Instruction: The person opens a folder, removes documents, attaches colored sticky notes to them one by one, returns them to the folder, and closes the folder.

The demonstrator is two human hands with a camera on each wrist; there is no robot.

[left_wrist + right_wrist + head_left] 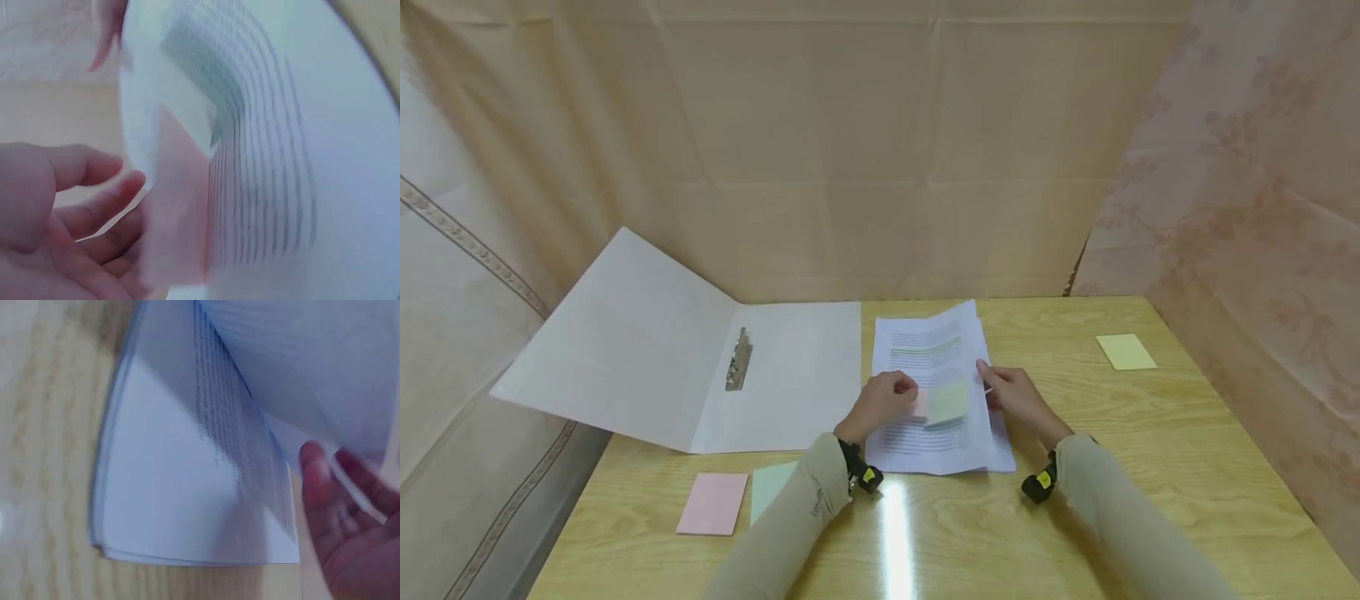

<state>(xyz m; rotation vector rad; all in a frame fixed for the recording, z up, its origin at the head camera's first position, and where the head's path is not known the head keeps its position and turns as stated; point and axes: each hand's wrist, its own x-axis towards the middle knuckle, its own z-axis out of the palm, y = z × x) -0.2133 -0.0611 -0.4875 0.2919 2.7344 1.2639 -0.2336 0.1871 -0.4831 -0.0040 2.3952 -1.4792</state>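
A stack of printed sheets (917, 454) lies on the table, its top page (951, 333) raised and bowed along the right side. On that page sit a pale green sticky note (947, 403) and a pink sticky note (919, 406). My left hand (882, 404) is at the pink note, fingers loosely bent; the left wrist view shows a gap between thumb and forefinger, beside the note (178, 219). My right hand (1017, 398) pinches the top page's right edge between thumb and fingers. Under it, in the right wrist view, another printed sheet (169, 487) shows.
Left of the papers lies an open white folder (805, 367) with a metal clip (739, 360). A pink pad (712, 504) and a light green pad (769, 487), partly behind my left sleeve, are near the front. A yellow pad (1125, 352) lies at the right.
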